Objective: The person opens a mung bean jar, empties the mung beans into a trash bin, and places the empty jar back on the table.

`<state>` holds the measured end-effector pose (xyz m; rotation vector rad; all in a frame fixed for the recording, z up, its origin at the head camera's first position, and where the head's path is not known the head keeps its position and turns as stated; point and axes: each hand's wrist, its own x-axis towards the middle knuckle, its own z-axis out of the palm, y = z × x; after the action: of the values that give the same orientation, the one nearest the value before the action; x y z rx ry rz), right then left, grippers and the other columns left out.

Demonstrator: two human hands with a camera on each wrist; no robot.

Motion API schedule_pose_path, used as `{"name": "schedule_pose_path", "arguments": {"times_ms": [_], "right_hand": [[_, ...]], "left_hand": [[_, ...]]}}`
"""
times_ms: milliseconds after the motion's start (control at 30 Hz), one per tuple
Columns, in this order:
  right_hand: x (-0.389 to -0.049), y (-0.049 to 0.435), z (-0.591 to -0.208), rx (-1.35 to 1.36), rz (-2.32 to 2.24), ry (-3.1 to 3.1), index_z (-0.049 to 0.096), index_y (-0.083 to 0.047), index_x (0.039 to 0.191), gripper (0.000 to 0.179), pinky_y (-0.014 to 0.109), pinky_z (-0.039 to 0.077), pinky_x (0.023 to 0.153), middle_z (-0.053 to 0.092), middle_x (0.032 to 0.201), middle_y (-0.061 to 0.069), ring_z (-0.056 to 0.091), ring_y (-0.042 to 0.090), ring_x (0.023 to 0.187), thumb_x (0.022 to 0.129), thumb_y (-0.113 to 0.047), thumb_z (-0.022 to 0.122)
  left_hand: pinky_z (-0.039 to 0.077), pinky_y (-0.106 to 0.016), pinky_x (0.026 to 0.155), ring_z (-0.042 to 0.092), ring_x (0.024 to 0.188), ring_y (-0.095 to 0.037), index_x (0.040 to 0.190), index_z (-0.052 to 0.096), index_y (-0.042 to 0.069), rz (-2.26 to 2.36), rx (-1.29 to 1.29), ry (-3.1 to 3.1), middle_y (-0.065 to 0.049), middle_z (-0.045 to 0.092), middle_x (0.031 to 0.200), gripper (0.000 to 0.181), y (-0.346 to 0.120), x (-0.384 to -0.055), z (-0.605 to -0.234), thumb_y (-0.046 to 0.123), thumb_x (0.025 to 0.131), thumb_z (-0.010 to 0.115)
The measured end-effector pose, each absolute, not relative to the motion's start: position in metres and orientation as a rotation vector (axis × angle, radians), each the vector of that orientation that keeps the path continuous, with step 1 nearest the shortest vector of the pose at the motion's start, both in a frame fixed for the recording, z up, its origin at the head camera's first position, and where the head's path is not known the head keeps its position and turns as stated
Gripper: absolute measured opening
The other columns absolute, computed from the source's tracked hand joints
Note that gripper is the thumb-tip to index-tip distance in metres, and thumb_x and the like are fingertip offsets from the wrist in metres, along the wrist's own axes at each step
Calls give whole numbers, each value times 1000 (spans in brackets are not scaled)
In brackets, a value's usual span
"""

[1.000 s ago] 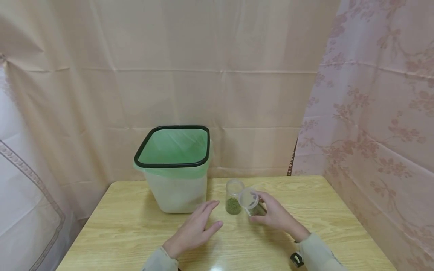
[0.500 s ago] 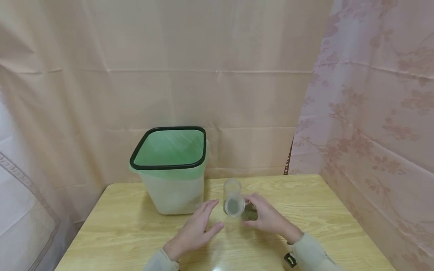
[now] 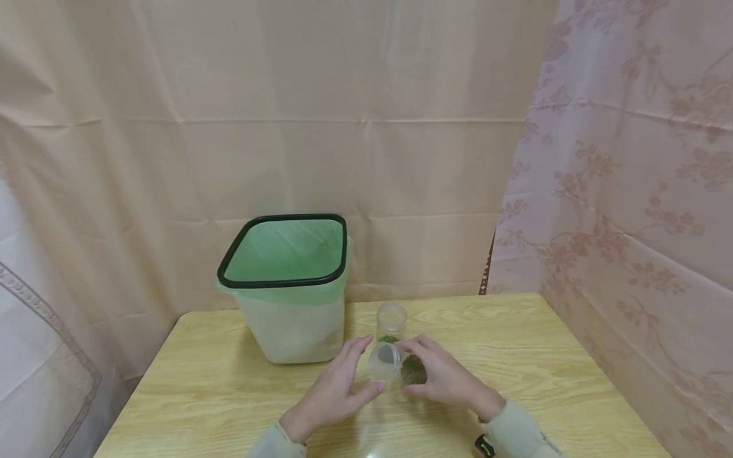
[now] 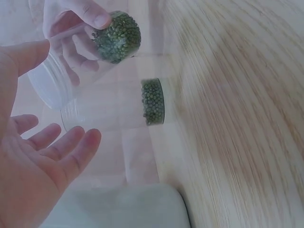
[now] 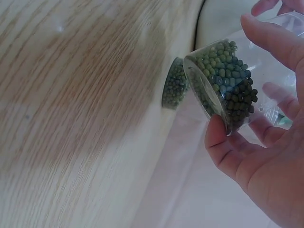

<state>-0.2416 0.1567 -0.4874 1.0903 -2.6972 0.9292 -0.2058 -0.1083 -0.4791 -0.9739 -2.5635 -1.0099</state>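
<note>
My right hand (image 3: 446,376) grips a clear plastic jar (image 3: 413,370) with green mung beans gathered at its base. The jar is held tilted above the table, its translucent capped end (image 4: 50,83) pointing toward my left hand (image 3: 335,395). That left hand has its fingers spread around the capped end; whether its thumb touches the cap I cannot tell. Upright on the table just behind stands a second clear jar (image 3: 392,318), with a shallower layer of mung beans (image 4: 153,102) in its bottom. The tilted jar partly covers it in the head view.
A whitish bin (image 3: 300,331) with a green liner and black rim stands at the back left of the wooden table (image 3: 515,356). Beige curtains (image 3: 435,165) hang close behind the table, and a floral one (image 3: 630,210) along the right.
My right hand has moved left with the jar, tipping its capped end toward the left hand. The left hand has stayed nearly in place, now beside the cap.
</note>
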Motion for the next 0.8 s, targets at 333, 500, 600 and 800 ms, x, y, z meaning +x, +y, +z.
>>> {"name": "schedule_pose_path", "arguments": {"times_ms": [333, 500, 600, 800], "right_hand": [[-238, 154, -484, 1135, 871, -2704, 50, -9, 145, 81, 49, 52, 99, 56, 129, 10, 60, 29, 116, 76, -22, 90], [-237, 150, -480, 1169, 806, -2680, 50, -7, 145, 82, 48, 51, 100, 57, 132, 10, 59, 26, 118, 76, -24, 90], [-236, 147, -479, 1182, 770, -2684, 50, -7, 146, 82, 47, 51, 100, 59, 133, 10, 58, 24, 119, 76, -26, 90], [-234, 147, -479, 1173, 745, -2715, 49, -7, 147, 83, 47, 51, 99, 61, 132, 9, 58, 23, 118, 77, -29, 89]], "left_hand": [[52, -46, 99, 51, 130, -27, 155, 33, 6, -1036, -1066, -2491, -13, 44, 149, 84, -107, -208, -479, 38, 91, 77], [54, -40, 95, 53, 128, -27, 154, 35, 6, -1016, -1110, -2453, -11, 45, 148, 88, -106, -209, -478, 34, 86, 83], [52, -41, 99, 51, 131, -24, 153, 39, 7, -995, -1111, -2452, -8, 45, 149, 87, -106, -208, -477, 33, 84, 85], [51, -43, 101, 51, 131, -24, 149, 45, 7, -980, -1118, -2458, -8, 47, 147, 81, -105, -208, -476, 30, 83, 86]]}}
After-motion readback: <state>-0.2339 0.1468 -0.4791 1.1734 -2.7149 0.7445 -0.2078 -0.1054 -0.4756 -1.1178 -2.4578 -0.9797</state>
